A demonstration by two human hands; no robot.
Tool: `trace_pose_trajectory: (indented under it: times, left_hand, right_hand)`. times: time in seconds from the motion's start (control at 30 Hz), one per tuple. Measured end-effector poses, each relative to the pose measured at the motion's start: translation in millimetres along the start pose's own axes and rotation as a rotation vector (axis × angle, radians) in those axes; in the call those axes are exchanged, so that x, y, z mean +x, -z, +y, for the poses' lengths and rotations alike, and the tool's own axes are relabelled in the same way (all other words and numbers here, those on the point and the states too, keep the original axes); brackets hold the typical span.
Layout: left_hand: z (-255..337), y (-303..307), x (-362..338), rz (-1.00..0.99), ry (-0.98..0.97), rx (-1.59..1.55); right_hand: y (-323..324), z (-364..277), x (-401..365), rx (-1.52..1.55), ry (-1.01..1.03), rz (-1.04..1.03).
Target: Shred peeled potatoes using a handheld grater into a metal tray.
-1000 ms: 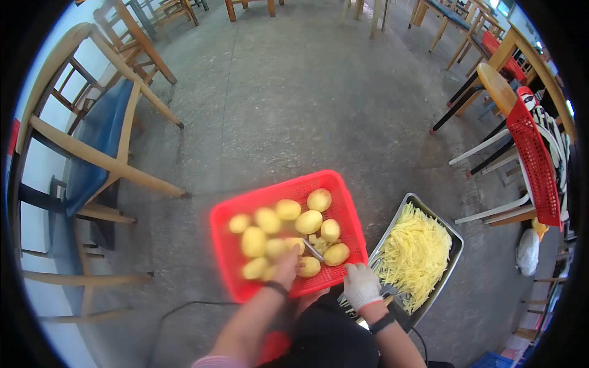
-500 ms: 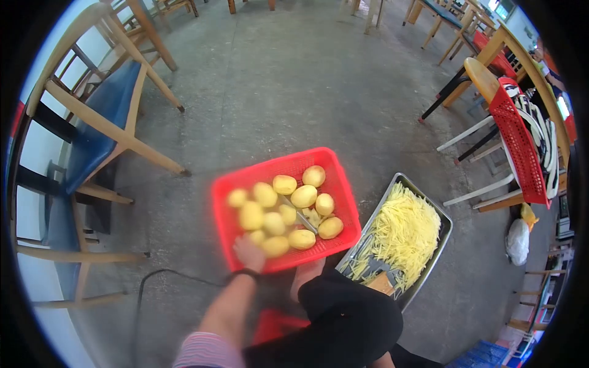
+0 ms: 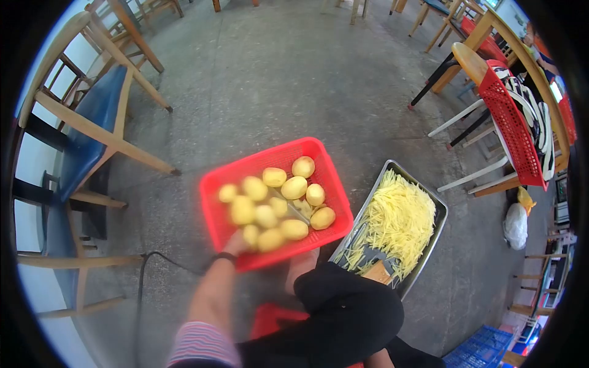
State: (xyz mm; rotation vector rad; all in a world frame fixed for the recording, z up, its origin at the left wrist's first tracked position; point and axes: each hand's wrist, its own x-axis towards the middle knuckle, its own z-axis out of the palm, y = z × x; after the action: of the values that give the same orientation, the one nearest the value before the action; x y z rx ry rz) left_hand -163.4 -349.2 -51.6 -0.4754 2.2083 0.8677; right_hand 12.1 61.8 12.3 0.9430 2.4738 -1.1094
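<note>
My left hand [image 3: 236, 243] reaches over the near left rim of a red plastic basket [image 3: 337, 184], fingertips at the potatoes in that corner. Its fingers are blurred and partly hidden, so I cannot tell whether they grip anything. Several peeled yellow potatoes [image 3: 294, 188] lie in the basket, with a thin knife-like strip [image 3: 299, 213] among them. Right of the basket, a metal tray [image 3: 443, 222] holds a heap of shredded potato [image 3: 402, 214]. A shredder with a wooden end [image 3: 378, 273] lies at the tray's near end. My right hand is out of sight.
My black-trousered knee [image 3: 346, 303] is between me and the tray. A dark cable [image 3: 140, 294] runs along the floor at left. Wooden chairs with blue seats [image 3: 98, 110] stand left; a red-backed chair [image 3: 512, 116] stands right. A blue crate [image 3: 481, 349] sits lower right.
The whole view has shifted, so the floor things appear a little further left and up. My left hand stays at the same basket corner, with less of its fingers showing.
</note>
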Motion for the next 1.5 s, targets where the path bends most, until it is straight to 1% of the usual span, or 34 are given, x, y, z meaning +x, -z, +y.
trace_pose_trajectory:
  times: [0.03, 0.07, 0.13, 0.17, 0.2, 0.23, 0.27, 0.3, 0.33, 0.37, 0.4, 0.43, 0.47, 0.5, 0.57, 0.6, 0.67, 0.7, 0.77, 0.8, 0.83, 0.9, 0.93, 0.97, 1.03, 1.07, 1.13, 1.2, 1.23, 1.3, 1.37, 1.43, 1.47, 1.5]
  left_hand:
    - [-0.4, 1.0, -0.4, -0.041, -0.059, -0.154]
    - [-1.9, 2.0, -1.4, -0.039, -0.054, -0.156]
    - [-0.9, 3.7, -10.4, -0.095, 0.095, -0.518]
    - [-0.2, 3.8, -13.3, -0.094, 0.104, -0.52]
    - [-0.3, 3.9, -15.5, -0.113, 0.098, -0.657]
    - [0.5, 4.3, -18.0, -0.13, 0.091, -0.795]
    - [6.7, 5.9, -20.9, -0.126, 0.099, -0.796]
    - [15.8, 7.7, -23.7, -0.067, 0.201, -0.842]
    - [20.9, 8.2, -23.0, -0.006, 0.303, -0.886]
    - [15.1, 0.9, -12.0, -0.002, 0.31, -0.886]
    - [3.7, -11.1, 4.3, 0.031, 0.232, -0.828]
    - [-4.1, -18.7, 14.0, 0.062, 0.158, -0.767]
    - [2.8, -22.5, 12.3, 0.138, 0.096, -0.763]
    - [6.9, -20.9, 11.0, 0.139, 0.106, -0.76]
    - [11.5, -14.9, 7.8, 0.099, 0.258, -0.866]
    - [7.8, -14.5, 6.4, 0.102, 0.269, -0.863]
    - [2.9, -9.2, -0.9, 0.03, 0.267, -1.216]
    - [0.9, -4.2, -3.8, 0.039, 0.274, -1.21]
    - [17.5, 13.0, -26.5, -0.071, 0.33, -1.457]
    - [22.6, 18.2, -34.2, -0.095, 0.372, -1.498]
    - [20.1, 17.3, -35.9, -0.088, 0.375, -1.494]
    - [13.7, 10.3, -44.1, -0.132, 0.355, -1.731]
    - [16.0, 8.9, -46.6, -0.148, 0.298, -1.768]
    - [18.9, 6.9, -46.9, -0.142, 0.296, -1.76]
    - [25.4, 2.8, -49.2, -0.156, 0.315, -1.877]
    - [29.1, 4.0, -46.8, -0.223, 0.306, -1.914]
    - [49.7, 9.4, -48.7, -0.192, 0.302, -1.929]
    - [64.3, 12.6, -47.9, -0.164, 0.286, -1.94]
    - [67.6, 13.1, -47.1, -0.143, 0.267, -1.95]
    - [68.4, 13.9, -45.5, -0.124, 0.235, -1.949]
    - [65.9, 10.6, -43.1, -0.094, 0.198, -1.936]
    - [64.0, 10.3, -44.9, -0.122, 0.219, -1.923]
    - [63.0, 8.6, -45.6, -0.082, 0.262, -1.907]
    - [60.5, 6.5, -47.0, -0.041, 0.312, -1.89]
  right_hand:
    - [0.4, -5.2, 3.2, -0.003, 0.023, -0.005]
    - [1.1, -11.1, 7.1, -0.006, 0.051, -0.007]
    - [0.0, -24.2, 16.7, -0.015, 0.117, -0.01]
    - [0.4, -36.3, 20.2, -0.019, 0.139, -0.008]
    - [0.1, -49.9, 23.4, -0.021, 0.136, -0.017]
    - [1.8, -75.7, 28.0, -0.036, 0.192, 0.025]
    - [-0.4, -97.3, 36.6, -0.05, 0.25, 0.068]
    - [-5.9, -110.2, 47.2, -0.05, 0.25, 0.059]
    - [-11.5, -122.0, 57.6, -0.049, 0.401, 0.061]
    - [-17.9, -134.4, 68.1, -0.045, 0.551, 0.065]
    - [-25.8, -149.0, 77.4, -0.043, 0.549, 0.058]
    - [-35.1, -164.6, 84.8, -0.081, 0.564, -0.002]
    - [-44.5, -178.5, 91.3, -0.12, 0.579, -0.061]
    - [-54.3, -190.7, 98.1, -0.119, 0.575, -0.07]
    - [-74.5, -211.4, 108.6, -0.277, 0.636, -0.197]
    - [-85.0, -221.4, 112.7, -0.275, 0.632, -0.208]
    - [-104.6, -235.4, 118.0, -0.541, 0.568, -0.404]
    - [-118.8, -230.6, 123.5, -0.534, 0.569, -0.414]
    - [-149.3, -219.8, 133.2, -0.608, 0.718, -0.358]
    - [-159.6, -217.9, 133.7, -0.634, 0.661, -0.338]
    - [-167.7, -216.2, 136.5, -0.628, 0.662, -0.342]
    - [-185.0, -210.9, 146.1, -0.761, 0.604, -0.323]
    - [-190.3, -210.7, 149.4, -0.751, 0.602, -0.322]
    - [-195.1, -209.6, 152.2, -0.797, 0.575, -0.298]
    - [-199.7, -208.7, 154.3, -0.835, 0.545, -0.281]
    - [-199.2, -210.2, 155.6, -0.86, 0.546, -0.272]
    - [-197.6, -217.3, 157.9, -0.881, 0.55, -0.256]
    - [-196.8, -228.0, 158.5, -0.956, 0.46, -0.286]
    - [-197.9, -229.0, 160.2, -0.946, 0.462, -0.278]
    - [-203.8, -225.7, 160.4, -1.005, 0.512, -0.302]
    - [-208.3, -216.3, 163.3, -0.995, 0.547, -0.256]
    - [-210.7, -211.2, 164.0, -0.97, 0.653, -0.219]
    - [-211.9, -207.5, 163.8, -0.985, 0.695, -0.182]
    - [-214.3, -204.1, 165.3, -0.984, 0.692, -0.186]
